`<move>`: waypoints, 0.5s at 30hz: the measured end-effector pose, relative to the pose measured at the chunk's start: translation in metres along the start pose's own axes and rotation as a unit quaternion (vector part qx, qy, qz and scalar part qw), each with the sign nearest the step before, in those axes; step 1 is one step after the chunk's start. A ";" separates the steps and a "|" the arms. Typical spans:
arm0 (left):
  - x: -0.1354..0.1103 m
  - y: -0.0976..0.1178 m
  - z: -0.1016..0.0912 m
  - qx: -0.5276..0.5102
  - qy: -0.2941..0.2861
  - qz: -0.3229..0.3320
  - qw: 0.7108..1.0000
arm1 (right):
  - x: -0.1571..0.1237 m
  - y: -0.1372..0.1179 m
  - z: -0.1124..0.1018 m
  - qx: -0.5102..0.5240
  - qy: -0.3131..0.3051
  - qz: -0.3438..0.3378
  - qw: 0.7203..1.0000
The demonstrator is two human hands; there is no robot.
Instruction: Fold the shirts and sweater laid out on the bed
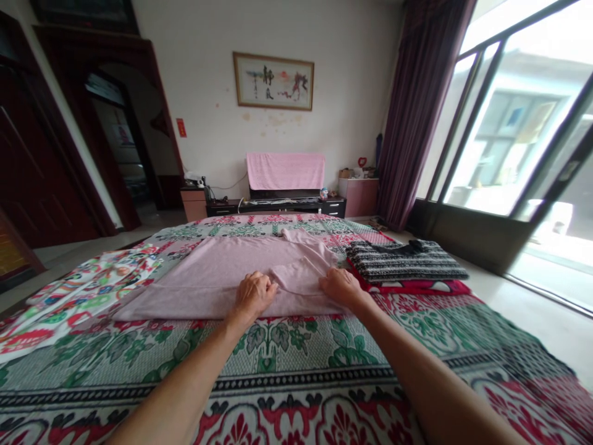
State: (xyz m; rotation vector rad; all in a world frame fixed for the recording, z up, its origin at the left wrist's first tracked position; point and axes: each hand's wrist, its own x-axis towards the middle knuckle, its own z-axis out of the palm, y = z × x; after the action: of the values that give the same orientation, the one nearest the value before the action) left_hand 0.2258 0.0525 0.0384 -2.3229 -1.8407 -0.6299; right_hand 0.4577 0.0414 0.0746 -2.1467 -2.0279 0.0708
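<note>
A pale pink shirt [199, 266] lies spread over the patterned bedcover, its hem side toward the left. One sleeve [296, 275] is laid across the upper body of the garment, between my hands. My left hand [256, 293] is closed at the cuff end of that sleeve, fingers curled on the fabric. At the shoulder side, my right hand [341, 286] is closed on the shirt's edge; its fingertips are partly hidden. Just beyond my right hand sits a folded black-and-white striped knit garment [407, 262] on top of a red folded cloth [417, 287].
A colourful printed garment [92, 287] lies loosely at the left of the bed. The red, green and white bedcover [273, 371] spreads beneath everything. Beyond the bed stands a low black cabinet [273, 207] with a pink cloth [286, 170] above it. Glass doors [523, 154] are at right.
</note>
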 end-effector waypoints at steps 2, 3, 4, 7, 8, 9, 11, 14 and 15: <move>0.000 0.001 0.000 0.000 0.000 -0.002 1.000 | -0.001 -0.004 0.005 -0.001 0.019 0.017 1.000; -0.001 0.001 -0.001 0.000 0.001 -0.003 1.000 | -0.001 -0.004 0.006 -0.002 0.018 0.018 1.000; -0.001 0.001 -0.001 0.001 0.002 -0.003 1.000 | 0.000 -0.004 0.007 -0.002 0.014 0.022 1.000; -0.001 0.000 -0.001 0.005 0.001 -0.004 1.000 | 0.004 0.001 0.008 -0.001 0.016 0.027 1.000; -0.001 0.000 -0.001 0.007 0.000 -0.004 1.000 | 0.005 0.004 0.007 0.000 0.024 0.025 0.999; -0.001 0.000 -0.001 0.009 -0.001 -0.005 1.000 | 0.006 0.006 0.008 0.000 0.032 0.024 0.999; -0.002 0.001 -0.002 0.015 0.000 -0.005 1.000 | 0.007 0.009 0.009 -0.003 0.046 0.019 0.999; -0.003 0.002 -0.003 0.021 0.006 -0.005 1.000 | 0.007 0.011 0.012 -0.008 0.049 0.012 0.999; -0.004 0.003 -0.003 0.022 0.007 -0.005 1.000 | 0.006 0.012 0.013 -0.009 0.050 0.008 0.999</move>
State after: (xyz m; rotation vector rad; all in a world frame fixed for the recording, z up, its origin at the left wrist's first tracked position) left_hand 0.2274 0.0472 0.0400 -2.2779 -1.8422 -0.6003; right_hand 0.4674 0.0485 0.0605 -2.1306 -1.9636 -0.0518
